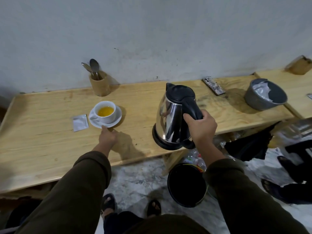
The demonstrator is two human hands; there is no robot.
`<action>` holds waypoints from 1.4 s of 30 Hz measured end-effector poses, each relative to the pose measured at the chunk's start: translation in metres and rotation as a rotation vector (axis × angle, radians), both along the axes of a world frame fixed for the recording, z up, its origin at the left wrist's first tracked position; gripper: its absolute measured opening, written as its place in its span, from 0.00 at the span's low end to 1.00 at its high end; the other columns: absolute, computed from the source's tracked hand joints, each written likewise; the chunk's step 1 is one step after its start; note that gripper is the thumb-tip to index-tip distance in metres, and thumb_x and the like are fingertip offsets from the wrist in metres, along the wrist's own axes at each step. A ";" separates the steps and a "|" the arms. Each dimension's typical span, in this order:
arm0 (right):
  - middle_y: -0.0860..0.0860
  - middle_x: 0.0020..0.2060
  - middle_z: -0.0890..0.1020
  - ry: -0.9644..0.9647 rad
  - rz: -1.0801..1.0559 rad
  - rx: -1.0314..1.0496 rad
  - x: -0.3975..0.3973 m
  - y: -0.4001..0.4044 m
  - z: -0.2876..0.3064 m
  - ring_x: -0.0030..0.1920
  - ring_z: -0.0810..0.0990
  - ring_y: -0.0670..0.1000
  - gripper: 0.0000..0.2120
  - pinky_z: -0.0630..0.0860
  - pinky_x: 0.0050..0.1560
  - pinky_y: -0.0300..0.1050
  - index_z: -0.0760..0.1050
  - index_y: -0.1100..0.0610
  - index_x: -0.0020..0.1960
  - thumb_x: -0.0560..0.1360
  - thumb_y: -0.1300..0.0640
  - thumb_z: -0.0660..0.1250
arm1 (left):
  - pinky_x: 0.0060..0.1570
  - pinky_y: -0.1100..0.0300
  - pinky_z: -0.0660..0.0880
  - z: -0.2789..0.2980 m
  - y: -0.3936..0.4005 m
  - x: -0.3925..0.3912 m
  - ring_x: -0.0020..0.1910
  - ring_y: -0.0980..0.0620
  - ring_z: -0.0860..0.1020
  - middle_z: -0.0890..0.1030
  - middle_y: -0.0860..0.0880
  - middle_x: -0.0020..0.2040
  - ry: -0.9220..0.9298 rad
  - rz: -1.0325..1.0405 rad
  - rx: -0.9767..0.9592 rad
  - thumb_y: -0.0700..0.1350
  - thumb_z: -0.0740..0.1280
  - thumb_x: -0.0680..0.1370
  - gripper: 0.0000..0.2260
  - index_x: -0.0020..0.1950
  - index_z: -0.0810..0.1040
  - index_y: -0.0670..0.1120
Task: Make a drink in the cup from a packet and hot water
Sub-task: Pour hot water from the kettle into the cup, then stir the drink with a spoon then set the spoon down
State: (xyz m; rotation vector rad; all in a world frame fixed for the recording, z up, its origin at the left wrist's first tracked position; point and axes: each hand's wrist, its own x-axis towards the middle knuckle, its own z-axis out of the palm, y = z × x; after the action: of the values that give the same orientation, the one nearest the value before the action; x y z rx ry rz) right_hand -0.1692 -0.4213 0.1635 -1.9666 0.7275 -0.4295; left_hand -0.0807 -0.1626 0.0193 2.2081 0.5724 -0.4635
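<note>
A white cup holding yellow liquid stands on a white saucer on the wooden table. Just left of the saucer lies a torn silver packet. My left hand touches the saucer's near rim with its fingertips. To the right, a steel electric kettle with a black lid rests upright on its black base. My right hand is wrapped around the kettle's black handle.
A wooden holder with two spoons stands by the wall behind the cup. A phone and a grey bowl with a wrapper lie at the right. A black bin sits on the floor under the table edge.
</note>
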 end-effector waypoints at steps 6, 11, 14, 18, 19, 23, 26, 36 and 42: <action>0.47 0.32 0.78 -0.030 0.005 0.044 -0.010 -0.008 -0.013 0.35 0.78 0.49 0.07 0.73 0.34 0.39 0.77 0.53 0.43 0.67 0.53 0.72 | 0.70 0.44 0.65 -0.001 0.001 -0.001 0.71 0.34 0.66 0.64 0.35 0.74 0.053 0.007 0.000 0.48 0.58 0.80 0.32 0.79 0.43 0.45; 0.46 0.29 0.75 -0.032 0.042 0.011 -0.016 -0.007 -0.024 0.31 0.73 0.43 0.07 0.68 0.31 0.35 0.74 0.54 0.39 0.68 0.55 0.73 | 0.71 0.44 0.64 0.001 -0.001 -0.001 0.72 0.34 0.65 0.62 0.36 0.75 0.094 0.008 -0.009 0.50 0.57 0.80 0.33 0.79 0.42 0.48; 0.46 0.29 0.74 -0.031 0.046 0.006 -0.017 -0.007 -0.028 0.32 0.73 0.43 0.08 0.68 0.31 0.36 0.74 0.54 0.40 0.68 0.54 0.73 | 0.71 0.43 0.64 0.002 0.001 0.000 0.72 0.34 0.64 0.62 0.36 0.75 0.112 0.015 -0.005 0.50 0.57 0.81 0.32 0.78 0.41 0.49; 0.45 0.31 0.75 -0.022 0.061 -0.002 -0.018 -0.006 -0.026 0.32 0.74 0.43 0.09 0.67 0.31 0.35 0.73 0.55 0.42 0.68 0.54 0.72 | 0.71 0.43 0.64 0.002 0.003 -0.001 0.72 0.34 0.64 0.62 0.36 0.75 0.125 0.020 -0.028 0.51 0.57 0.81 0.32 0.79 0.42 0.49; 0.45 0.31 0.75 -0.019 0.059 0.003 -0.018 -0.005 -0.026 0.33 0.74 0.42 0.09 0.68 0.32 0.36 0.73 0.55 0.42 0.68 0.53 0.72 | 0.71 0.43 0.65 0.002 0.004 -0.001 0.72 0.34 0.64 0.62 0.36 0.75 0.127 0.021 -0.042 0.51 0.57 0.81 0.32 0.79 0.42 0.50; 0.48 0.42 0.78 -0.039 0.016 0.006 -0.019 0.002 -0.023 0.40 0.78 0.47 0.17 0.76 0.41 0.42 0.71 0.53 0.52 0.68 0.51 0.73 | 0.69 0.44 0.67 0.010 0.007 -0.002 0.71 0.35 0.66 0.63 0.37 0.74 0.132 0.051 -0.099 0.51 0.58 0.80 0.32 0.79 0.45 0.51; 0.54 0.59 0.72 -0.128 -0.054 -0.194 -0.016 0.014 -0.018 0.54 0.73 0.49 0.25 0.75 0.56 0.46 0.68 0.57 0.64 0.70 0.49 0.70 | 0.67 0.44 0.69 0.010 0.020 0.002 0.68 0.36 0.69 0.66 0.38 0.73 0.128 0.011 -0.186 0.52 0.62 0.76 0.32 0.77 0.53 0.51; 0.55 0.63 0.71 -0.111 0.380 -0.279 0.028 0.130 -0.003 0.63 0.71 0.51 0.19 0.66 0.60 0.39 0.71 0.58 0.63 0.76 0.52 0.63 | 0.70 0.46 0.68 0.033 0.071 0.008 0.70 0.39 0.68 0.68 0.42 0.73 0.099 0.059 -0.242 0.51 0.55 0.80 0.23 0.73 0.64 0.43; 0.56 0.59 0.76 0.071 0.610 -0.188 0.084 0.191 -0.027 0.59 0.75 0.54 0.14 0.64 0.52 0.37 0.74 0.59 0.60 0.78 0.53 0.61 | 0.67 0.50 0.68 0.041 0.096 0.026 0.70 0.40 0.68 0.67 0.40 0.73 0.071 0.167 -0.342 0.52 0.55 0.81 0.25 0.75 0.63 0.43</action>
State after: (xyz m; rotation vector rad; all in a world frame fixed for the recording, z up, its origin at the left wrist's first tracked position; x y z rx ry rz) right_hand -0.0850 -0.2306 0.1369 -2.2642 0.1048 -0.0561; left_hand -0.0549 -0.0670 0.0604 1.8092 0.6570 -0.5123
